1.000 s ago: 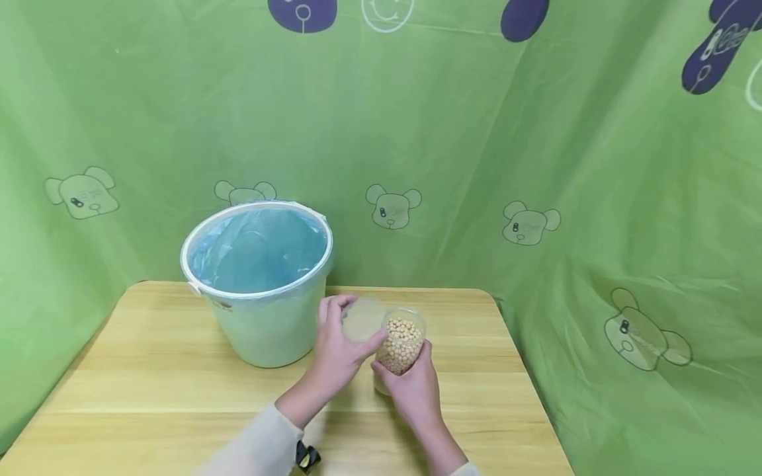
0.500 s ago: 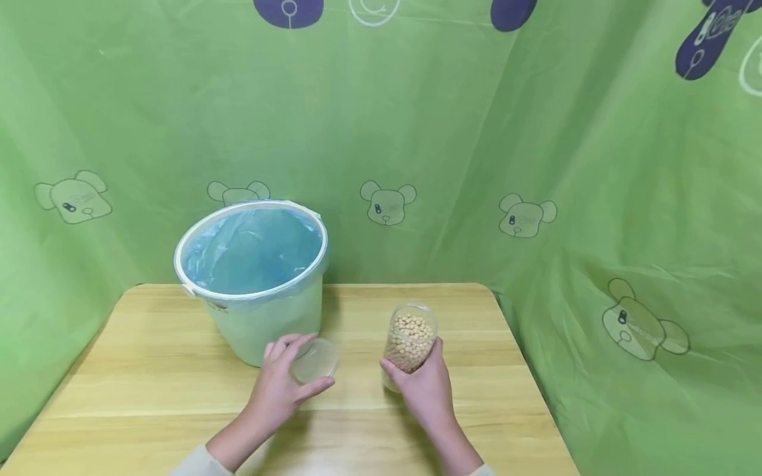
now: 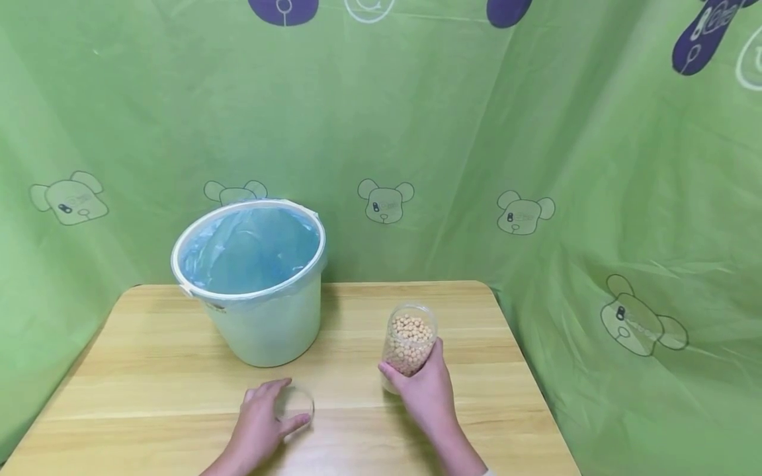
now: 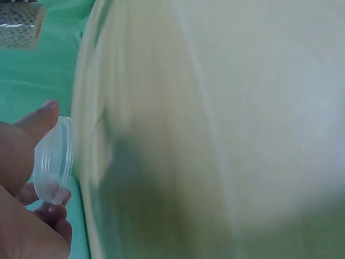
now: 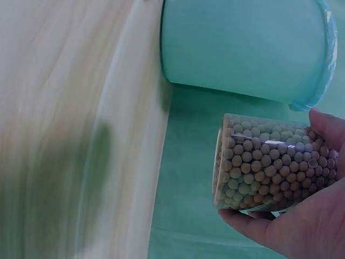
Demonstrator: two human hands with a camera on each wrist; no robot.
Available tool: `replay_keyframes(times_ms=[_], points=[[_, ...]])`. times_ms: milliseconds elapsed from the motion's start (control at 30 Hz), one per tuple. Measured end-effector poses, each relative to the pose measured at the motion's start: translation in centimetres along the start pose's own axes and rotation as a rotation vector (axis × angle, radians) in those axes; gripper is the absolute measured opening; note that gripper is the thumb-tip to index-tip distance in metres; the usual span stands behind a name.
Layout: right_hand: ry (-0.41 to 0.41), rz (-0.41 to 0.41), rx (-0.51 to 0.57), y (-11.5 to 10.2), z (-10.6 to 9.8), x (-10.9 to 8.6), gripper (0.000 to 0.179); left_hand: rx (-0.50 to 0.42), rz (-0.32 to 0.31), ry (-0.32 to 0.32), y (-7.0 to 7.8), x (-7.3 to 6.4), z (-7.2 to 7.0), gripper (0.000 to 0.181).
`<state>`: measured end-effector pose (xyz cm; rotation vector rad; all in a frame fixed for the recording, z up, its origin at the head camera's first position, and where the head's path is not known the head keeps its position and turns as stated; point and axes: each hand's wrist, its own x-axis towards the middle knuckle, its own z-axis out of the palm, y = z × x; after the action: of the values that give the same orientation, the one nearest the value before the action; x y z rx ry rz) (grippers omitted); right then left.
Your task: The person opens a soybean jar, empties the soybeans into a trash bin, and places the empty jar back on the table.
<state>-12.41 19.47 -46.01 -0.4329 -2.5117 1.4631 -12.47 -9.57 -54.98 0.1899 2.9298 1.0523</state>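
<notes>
My right hand (image 3: 430, 390) grips a clear jar (image 5: 269, 162) round its side, thumb on one side and fingers on the other. The jar is uncapped and holds small round beige balls (image 3: 411, 329) up to a little below its rim. It stays roughly upright, lifted over the table in the right wrist view. At the left, my left hand (image 3: 258, 423) holds a clear round lid (image 4: 55, 160) by its edge between thumb and fingertips. The lid is low over the table, in front of the bucket.
A pale bucket (image 3: 270, 334) with a blue plastic liner (image 3: 253, 248) stands at the back left of the wooden table (image 3: 351, 436). Green fabric (image 3: 440, 119) printed with bear heads hangs behind the table and along its sides.
My left hand has drawn the lid away from the jar's mouth, moving left and down toward the table's front. My right hand shifts slightly right with the jar, then stays nearly still.
</notes>
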Motion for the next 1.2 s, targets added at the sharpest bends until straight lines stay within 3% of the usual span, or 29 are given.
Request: replay_keyframes(times_ms=[333,667,967,1200], points=[[-0.025,-0.010,0.023,-1.4,-1.3,-0.7,0.105,0.086,-0.027,0.004,-1.7,-0.9,1.4,0.088],[-0.030,0.001,0.107,-2.4,-2.0,-1.0,0.109,0.153,-0.030,0.039,-1.6,-1.1,1.8,0.089],[-0.046,-0.017,0.114,-3.8,-1.8,-0.5,0.113,0.231,0.027,0.073,-1.9,-2.0,1.8,0.095],[-0.091,-0.007,0.187,-5.2,-2.0,0.2,0.108,0.246,0.082,0.068,-2.0,-2.4,1.7,0.098]])
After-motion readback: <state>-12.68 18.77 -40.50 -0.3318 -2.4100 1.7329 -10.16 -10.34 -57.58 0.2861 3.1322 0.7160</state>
